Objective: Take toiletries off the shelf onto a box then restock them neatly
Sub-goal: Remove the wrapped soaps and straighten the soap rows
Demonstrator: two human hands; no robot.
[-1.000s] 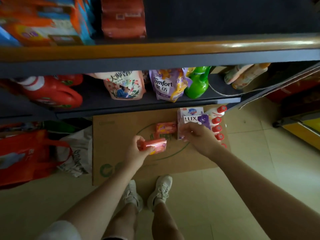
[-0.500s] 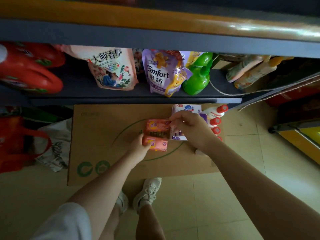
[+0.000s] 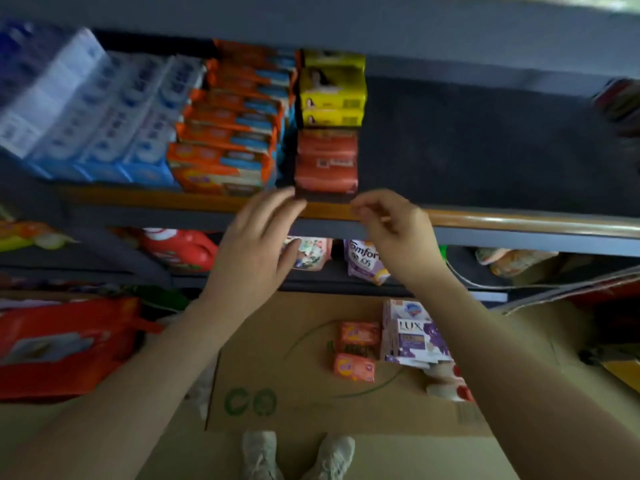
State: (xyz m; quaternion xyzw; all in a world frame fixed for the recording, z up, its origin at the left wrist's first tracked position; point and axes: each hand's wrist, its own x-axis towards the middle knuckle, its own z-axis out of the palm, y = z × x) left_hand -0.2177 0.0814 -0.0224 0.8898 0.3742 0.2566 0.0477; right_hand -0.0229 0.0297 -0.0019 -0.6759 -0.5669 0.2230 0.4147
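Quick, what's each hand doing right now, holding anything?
Left hand: open, fingers straight, tips at the red soap stack on the shelf, holding nothing.
Right hand: loosely curled, empty.

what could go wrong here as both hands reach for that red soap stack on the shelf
1. The red soap stack sits right at the shelf lip; a clumsy pull by the left hand or right hand could tip packs onto the floor.
2. The yellow boxes stand directly behind it and may topple forward.
3. The cardboard box is already crowded near the LUX boxes, so added packs could slide off.
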